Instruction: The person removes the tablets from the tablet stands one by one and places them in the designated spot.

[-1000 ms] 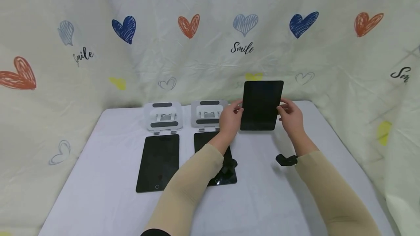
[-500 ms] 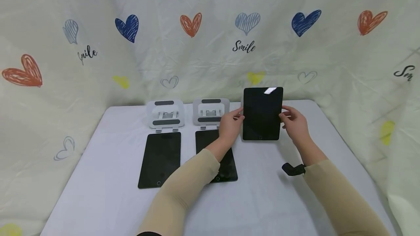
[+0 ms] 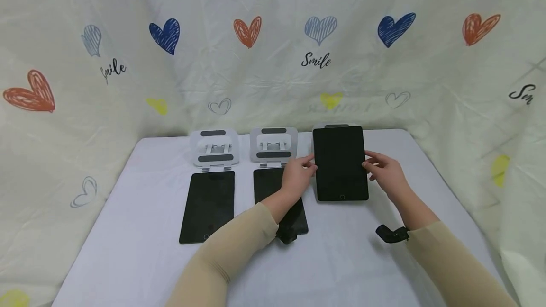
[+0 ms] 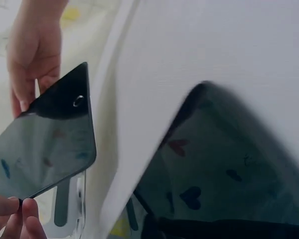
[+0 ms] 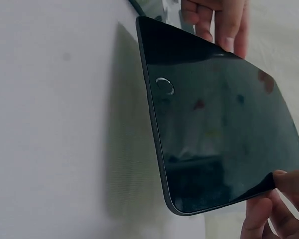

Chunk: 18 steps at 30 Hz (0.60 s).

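Observation:
A black tablet (image 3: 341, 165) with a round home button is held tilted above the back right of the table. My left hand (image 3: 297, 176) pinches its left edge, and my right hand (image 3: 386, 174) pinches the right edge. Behind it a third grey-white stand (image 3: 337, 125) is mostly hidden. In the right wrist view the tablet's (image 5: 224, 129) lower edge hangs clear of the white cloth, its shadow beside it. Both hands' fingertips also grip the tablet (image 4: 50, 134) in the left wrist view.
Two grey-white tablet stands (image 3: 215, 148) (image 3: 274, 145) stand at the back of the white table (image 3: 128, 240). A black tablet (image 3: 209, 205) lies before the left one; another tablet (image 3: 266, 181), before the middle one, is partly covered by my left arm. A patterned curtain (image 3: 273, 79) hangs behind.
The held tablet has come down and nearer to me, both hands moving with it. The top of the stand behind it now shows above its upper edge.

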Motion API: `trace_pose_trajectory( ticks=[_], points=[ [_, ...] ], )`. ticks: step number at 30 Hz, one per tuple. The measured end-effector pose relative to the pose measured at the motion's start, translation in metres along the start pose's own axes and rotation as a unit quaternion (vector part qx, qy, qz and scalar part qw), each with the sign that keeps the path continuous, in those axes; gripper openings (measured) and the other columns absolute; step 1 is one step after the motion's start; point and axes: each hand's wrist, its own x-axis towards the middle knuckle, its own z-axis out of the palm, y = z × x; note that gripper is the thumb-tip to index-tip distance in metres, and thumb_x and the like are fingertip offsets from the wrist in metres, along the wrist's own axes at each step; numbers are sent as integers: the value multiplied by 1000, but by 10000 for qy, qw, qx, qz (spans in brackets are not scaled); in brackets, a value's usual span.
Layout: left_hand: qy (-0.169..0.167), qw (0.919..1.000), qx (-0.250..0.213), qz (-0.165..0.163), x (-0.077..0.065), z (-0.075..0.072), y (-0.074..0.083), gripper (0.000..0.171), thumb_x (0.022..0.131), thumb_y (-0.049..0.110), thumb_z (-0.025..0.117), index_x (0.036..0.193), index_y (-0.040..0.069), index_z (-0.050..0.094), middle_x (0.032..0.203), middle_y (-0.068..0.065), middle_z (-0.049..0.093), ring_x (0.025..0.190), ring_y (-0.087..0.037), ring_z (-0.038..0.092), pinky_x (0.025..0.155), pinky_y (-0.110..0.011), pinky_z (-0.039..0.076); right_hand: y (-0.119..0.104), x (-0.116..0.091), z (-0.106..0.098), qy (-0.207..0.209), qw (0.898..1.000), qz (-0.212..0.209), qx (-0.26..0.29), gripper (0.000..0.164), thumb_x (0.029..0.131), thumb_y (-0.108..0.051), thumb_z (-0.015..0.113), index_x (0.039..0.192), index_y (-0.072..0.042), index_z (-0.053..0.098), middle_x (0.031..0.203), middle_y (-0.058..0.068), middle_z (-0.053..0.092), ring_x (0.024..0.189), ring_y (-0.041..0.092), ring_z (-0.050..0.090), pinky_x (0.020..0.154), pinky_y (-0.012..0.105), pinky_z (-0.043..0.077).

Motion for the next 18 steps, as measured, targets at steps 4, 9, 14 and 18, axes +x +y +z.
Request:
trace_pose_trajectory(
  ticks=[4, 9, 14, 18],
  points=[
    [-232, 9993, 254, -112, -9, 1, -4, 40, 95, 18, 67, 135, 19, 64, 93, 10, 70, 81, -3, 63, 67, -23, 48, 2, -9, -3, -345, 9991, 236, -87, 53, 102, -26, 57, 149, -5, 44, 121, 20, 58, 88, 30, 61, 74, 35, 53],
    [-525, 9961, 704, -104, -22, -1, -6, 46, 93, 15, 68, 138, 16, 60, 99, 8, 71, 80, -7, 57, 64, -22, 44, 7, -16, -3, -617, 9975, 330, -96, 53, 102, -22, 57, 149, -3, 42, 120, 21, 58, 88, 31, 60, 70, 32, 52],
    [-825, 9877, 1329, -59, -34, -2, -6, 51, 92, 17, 70, 141, 19, 57, 111, 11, 70, 61, -8, 47, 55, -23, 38, 13, -21, -4, -816, 9959, 370, -99, 54, 101, -20, 57, 149, 0, 41, 118, 21, 59, 78, 25, 58, 66, 34, 51],
    [-1079, 9744, 1974, -37, -39, 2, -3, 56, 90, 21, 74, 144, 20, 55, 117, 9, 68, 59, -8, 46, 51, -23, 39, 20, -24, -6, -971, 9942, 466, -78, 54, 101, -19, 56, 148, 2, 40, 114, 20, 59, 77, 22, 56, 66, 33, 50]
  ],
)
